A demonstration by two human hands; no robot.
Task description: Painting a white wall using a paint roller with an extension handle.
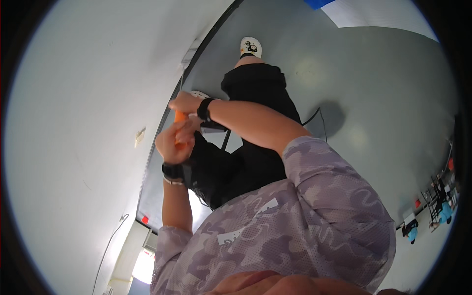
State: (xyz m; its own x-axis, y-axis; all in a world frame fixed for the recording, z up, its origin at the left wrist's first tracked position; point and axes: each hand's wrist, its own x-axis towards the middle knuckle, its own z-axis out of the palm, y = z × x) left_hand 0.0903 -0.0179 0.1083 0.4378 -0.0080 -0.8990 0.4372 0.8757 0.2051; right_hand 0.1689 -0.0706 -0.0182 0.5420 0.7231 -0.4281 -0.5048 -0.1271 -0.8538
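Note:
Both my hands are at the left, over my black trousers, close to the wall. My left hand [172,140] is closed on an orange object [179,116], which looks like a handle. My right hand [185,102] is closed around its upper part, slightly higher up. A thin grey rod or cord [182,78] runs upward from my right hand toward the foot of the wall; which it is I cannot tell. Just beyond my wrists, between my legs, a dark and grey item [214,127] is partly hidden by my right forearm.
A white wall [69,98] with a cream fitting [139,136] fills the left. My shoe [250,46] rests on the grey floor [373,98]. A dark cord [322,120] runs right of my leg. Several people [445,211] are far right. A blue and white panel [368,14] lies at top right.

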